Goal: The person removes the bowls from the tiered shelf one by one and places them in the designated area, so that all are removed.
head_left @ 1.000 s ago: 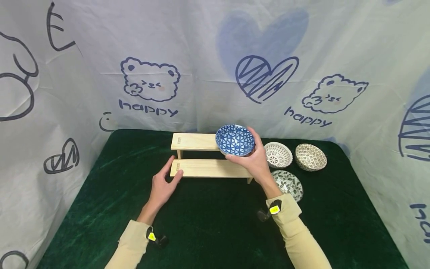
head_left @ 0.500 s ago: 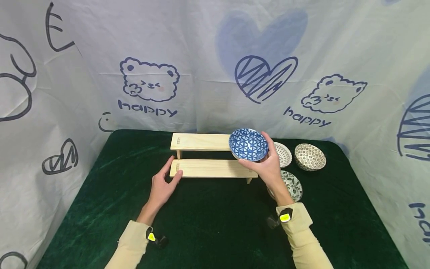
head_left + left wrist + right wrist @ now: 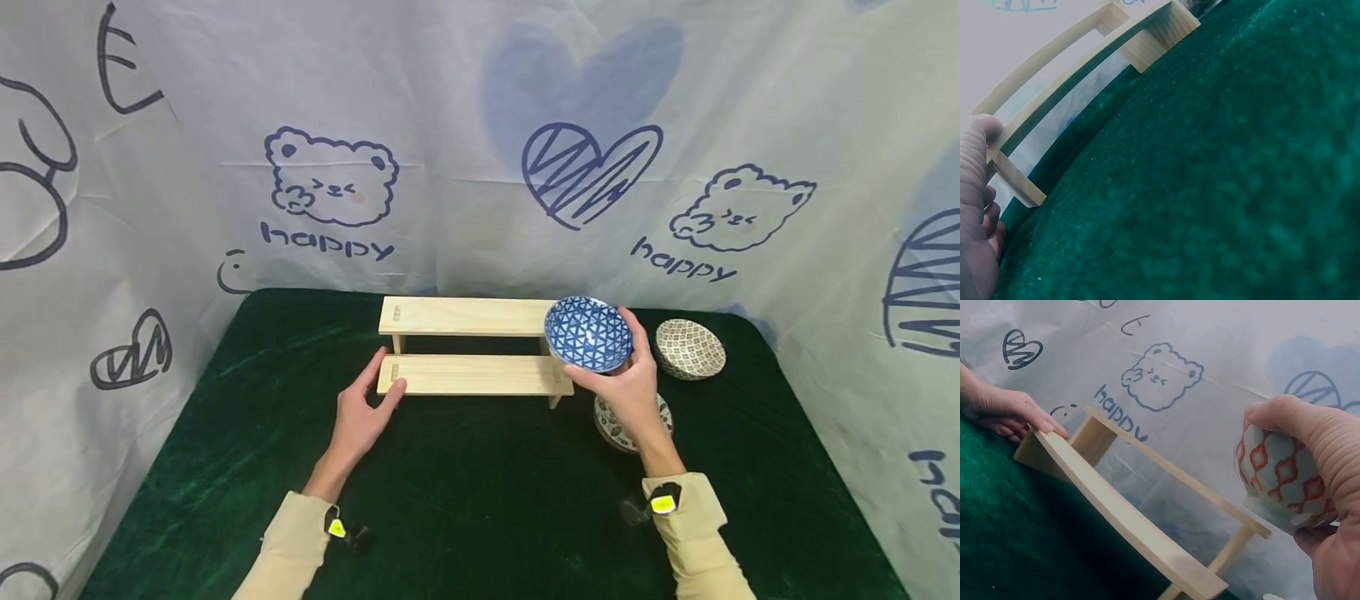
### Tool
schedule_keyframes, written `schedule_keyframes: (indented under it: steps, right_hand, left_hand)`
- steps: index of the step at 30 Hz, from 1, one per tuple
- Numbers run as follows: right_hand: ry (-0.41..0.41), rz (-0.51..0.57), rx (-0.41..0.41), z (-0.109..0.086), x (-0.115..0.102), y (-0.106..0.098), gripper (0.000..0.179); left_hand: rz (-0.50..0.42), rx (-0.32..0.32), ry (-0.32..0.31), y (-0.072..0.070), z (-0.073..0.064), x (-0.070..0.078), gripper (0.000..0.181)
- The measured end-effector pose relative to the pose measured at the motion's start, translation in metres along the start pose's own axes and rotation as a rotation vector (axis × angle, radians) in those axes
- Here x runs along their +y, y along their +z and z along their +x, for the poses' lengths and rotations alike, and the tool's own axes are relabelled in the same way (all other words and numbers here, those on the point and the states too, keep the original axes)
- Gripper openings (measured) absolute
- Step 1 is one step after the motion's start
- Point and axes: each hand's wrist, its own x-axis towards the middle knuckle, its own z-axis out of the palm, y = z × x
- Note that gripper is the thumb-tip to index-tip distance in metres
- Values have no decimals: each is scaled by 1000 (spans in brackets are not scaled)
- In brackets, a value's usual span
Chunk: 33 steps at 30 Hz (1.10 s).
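My right hand (image 3: 630,379) holds a small bowl (image 3: 588,333) by its side, thumb in front and fingers behind. Blue triangles cover the bowl's inside; in the right wrist view its outer wall (image 3: 1285,469) carries red diamond shapes. It is tilted toward the head camera, by the right end of a two-step wooden rack (image 3: 480,375). At the rack's left end, my left hand (image 3: 363,414) grips the lower step, thumb over the top. The left wrist view shows this thumb (image 3: 988,127) on the board, the other fingers curled below beside the leg.
A brown-patterned bowl (image 3: 690,348) stands at the back right of the green cloth (image 3: 480,517). Partly behind my right wrist lies a bowl with a dark leaf pattern (image 3: 611,425). A printed white curtain (image 3: 465,125) closes off the back and sides.
My right hand has carried the blue bowl rightward and slightly nearer, off the upper step's front, now covering the white bowl behind. The left hand has stayed on the rack.
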Motion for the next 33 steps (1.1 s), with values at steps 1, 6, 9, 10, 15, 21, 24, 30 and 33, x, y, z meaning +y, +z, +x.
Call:
schedule_keyframes:
  steps: [1,6,9,10,15,21,24,30,33]
  right_hand:
    - [0,-6,4,-1,0,-2,106]
    - [17,11,23,-5,2,-11,106]
    - [33,3,36,-6,3,-16,106]
    - [34,1,40,-6,4,-18,106]
    - [52,-27,79,-8,8,-28,105]
    - [76,-53,110,-12,12,-39,107]
    - [69,-46,119,-14,14,-44,106]
    - [65,-54,163,-21,18,-58,107]
    - [79,-50,194,-26,20,-66,108]
  left_hand:
    - [-1,0,1,0,0,0,68]
    - [-3,3,4,1,0,0,68]
    - [-1,1,0,1,-1,1,68]
    - [0,0,-3,0,-1,1,68]
    - [1,-5,-11,0,-1,2,68]
    - [-3,1,-14,-2,-1,4,68]
    - [2,-5,-21,-2,-1,4,68]
    - [-2,-9,-24,-1,0,4,69]
    - [-4,-12,-19,-1,1,4,69]
